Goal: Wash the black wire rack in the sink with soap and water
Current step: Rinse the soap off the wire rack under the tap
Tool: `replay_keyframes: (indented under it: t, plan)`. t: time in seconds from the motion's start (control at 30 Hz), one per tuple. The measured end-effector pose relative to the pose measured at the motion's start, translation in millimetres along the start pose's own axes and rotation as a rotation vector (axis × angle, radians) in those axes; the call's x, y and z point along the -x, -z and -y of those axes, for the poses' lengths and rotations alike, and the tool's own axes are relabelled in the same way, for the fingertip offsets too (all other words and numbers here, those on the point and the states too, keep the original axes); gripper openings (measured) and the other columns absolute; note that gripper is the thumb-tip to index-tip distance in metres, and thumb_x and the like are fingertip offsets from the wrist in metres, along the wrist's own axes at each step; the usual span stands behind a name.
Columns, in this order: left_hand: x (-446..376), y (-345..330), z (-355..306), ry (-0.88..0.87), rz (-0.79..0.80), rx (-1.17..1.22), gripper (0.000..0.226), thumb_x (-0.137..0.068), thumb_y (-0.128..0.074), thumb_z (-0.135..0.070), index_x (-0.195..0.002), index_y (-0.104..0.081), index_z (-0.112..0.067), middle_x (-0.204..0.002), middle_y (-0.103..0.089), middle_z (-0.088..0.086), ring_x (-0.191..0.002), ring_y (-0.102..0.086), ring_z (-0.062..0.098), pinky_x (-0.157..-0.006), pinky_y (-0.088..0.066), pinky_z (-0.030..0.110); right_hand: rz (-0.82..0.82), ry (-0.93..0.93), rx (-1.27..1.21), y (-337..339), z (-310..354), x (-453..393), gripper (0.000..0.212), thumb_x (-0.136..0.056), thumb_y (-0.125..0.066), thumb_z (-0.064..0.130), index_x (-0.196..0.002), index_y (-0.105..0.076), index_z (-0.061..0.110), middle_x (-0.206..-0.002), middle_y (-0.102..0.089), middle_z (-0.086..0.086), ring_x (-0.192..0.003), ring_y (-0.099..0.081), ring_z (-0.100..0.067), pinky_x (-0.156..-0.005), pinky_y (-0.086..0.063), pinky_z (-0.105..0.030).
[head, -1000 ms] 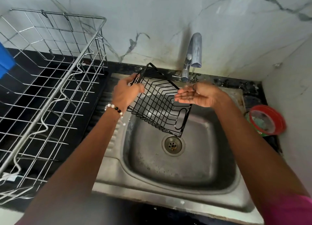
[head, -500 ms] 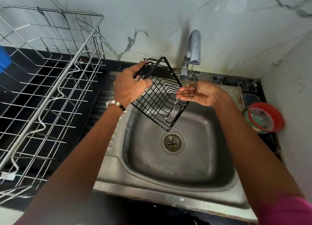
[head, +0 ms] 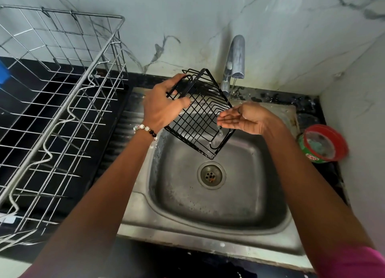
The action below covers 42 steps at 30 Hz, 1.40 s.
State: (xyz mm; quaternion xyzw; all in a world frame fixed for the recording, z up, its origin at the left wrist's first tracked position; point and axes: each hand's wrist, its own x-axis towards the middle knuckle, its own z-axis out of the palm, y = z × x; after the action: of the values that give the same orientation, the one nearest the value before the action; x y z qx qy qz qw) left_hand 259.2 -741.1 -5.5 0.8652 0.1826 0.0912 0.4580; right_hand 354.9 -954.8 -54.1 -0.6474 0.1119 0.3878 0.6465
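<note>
A: Since the earlier frame, black wire rack (head: 199,119) has been tipped steeper and lifted toward the sink's (head: 218,239) back edge.

B: Left hand (head: 161,105): curled round the rack's upper corner frame. Right hand (head: 245,119): held flat, cupped under the trickle, gripping nothing.

A: Handling?

B: Judged light, stiff, slippery when wet; best taken by the frame.
</note>
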Motion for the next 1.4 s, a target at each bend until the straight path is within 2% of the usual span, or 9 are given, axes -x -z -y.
replay_keyframes:
  t: [0.2,0.43,0.63,0.73,0.9,1.07,1.2,1.27,1.4]
  plan:
    - [-2,-5,5,-0.016,-0.003,0.074,0.069,-0.058,-0.071,-0.034,-0.125,-0.06,-0.048,-0.115,-0.069,-0.012,-0.106,-0.059,0.005,-0.105,-0.042,0.038,0.018,0.027,-0.018,0,0,3,0.033,-0.097,-0.031,-0.006,-0.119,-0.054,-0.013,-0.115,-0.063,-0.027,-0.105,-0.065,-0.035,-0.087,-0.056,-0.039]
    - [-5,-5,7,-0.042,-0.016,0.099,0.066,-0.063,-0.073,-0.031,-0.125,-0.058,-0.05,-0.088,-0.061,-0.026,-0.102,-0.058,0.002,-0.106,-0.04,0.035,-0.007,0.037,0.001,-4,-5,3,0.039,-0.092,-0.024,-0.015,-0.111,-0.058,-0.012,-0.115,-0.062,-0.029,-0.107,-0.063,-0.036,-0.095,-0.051,-0.041]
    - [-2,-3,6,-0.096,-0.016,0.138,0.069,-0.063,-0.072,-0.028,-0.125,-0.056,-0.052,-0.096,-0.061,-0.034,-0.101,-0.055,-0.008,-0.103,-0.044,0.032,-0.048,0.036,-0.087,-8,-8,2,0.041,-0.09,-0.022,-0.016,-0.111,-0.057,-0.013,-0.117,-0.062,-0.029,-0.108,-0.063,-0.037,-0.093,-0.052,-0.041]
    - [-1,-4,14,-0.156,0.002,0.189,0.073,-0.056,-0.068,-0.034,-0.126,-0.056,-0.054,-0.117,-0.061,-0.031,-0.113,-0.056,-0.007,-0.101,-0.049,0.036,-0.057,0.043,-0.119,-9,-9,2,0.038,-0.091,-0.026,-0.015,-0.113,-0.057,-0.013,-0.117,-0.062,-0.029,-0.108,-0.063,-0.037,-0.093,-0.052,-0.041]
    - [2,-6,31,-0.253,0.004,0.253,0.076,-0.059,-0.069,-0.025,-0.131,-0.056,-0.044,-0.13,-0.057,-0.023,-0.122,-0.055,0.004,-0.101,-0.05,0.041,-0.018,0.065,-0.142,-10,-15,3,0.04,-0.092,-0.024,-0.016,-0.112,-0.058,-0.01,-0.117,-0.062,-0.026,-0.11,-0.063,-0.035,-0.096,-0.051,-0.04]
    - [2,-10,50,-0.359,0.025,0.325,0.079,-0.068,-0.061,0.003,-0.141,-0.05,-0.025,-0.142,-0.053,-0.01,-0.124,-0.054,0.033,-0.096,-0.048,0.058,0.019,0.046,-0.087,-9,-26,1,0.043,-0.091,-0.024,-0.017,-0.113,-0.06,-0.006,-0.113,-0.066,-0.022,-0.107,-0.065,-0.031,-0.096,-0.051,-0.037]
    - [-3,-14,59,-0.296,0.023,0.446,0.082,-0.069,-0.056,0.011,-0.139,-0.049,-0.031,-0.123,-0.062,-0.018,-0.085,-0.054,0.021,-0.074,-0.051,0.049,-0.105,0.088,-0.079,3,-29,3,0.035,-0.093,-0.031,-0.013,-0.11,-0.062,-0.006,-0.112,-0.067,-0.021,-0.105,-0.066,-0.03,-0.095,-0.051,-0.037]
    - [-5,-16,64,-0.268,0.013,0.503,0.081,-0.071,-0.055,0.01,-0.137,-0.05,-0.036,-0.107,-0.063,-0.012,-0.076,-0.044,0.022,-0.067,-0.045,0.046,-0.224,0.153,-0.041,14,-29,5,0.03,-0.092,-0.037,-0.012,-0.107,-0.063,-0.006,-0.107,-0.068,-0.019,-0.098,-0.068,-0.029,-0.09,-0.053,-0.036]
    - [-6,-16,72,-0.21,-0.047,0.596,0.076,-0.071,-0.054,0.006,-0.139,-0.05,-0.029,-0.105,-0.06,0.003,-0.078,-0.047,0.022,-0.065,-0.048,0.031,-0.548,0.372,0.077,20,-32,2,0.029,-0.091,-0.044,-0.008,-0.085,-0.066,0.009,-0.083,-0.069,-0.012,-0.056,-0.061,-0.011,-0.048,-0.045,-0.018]
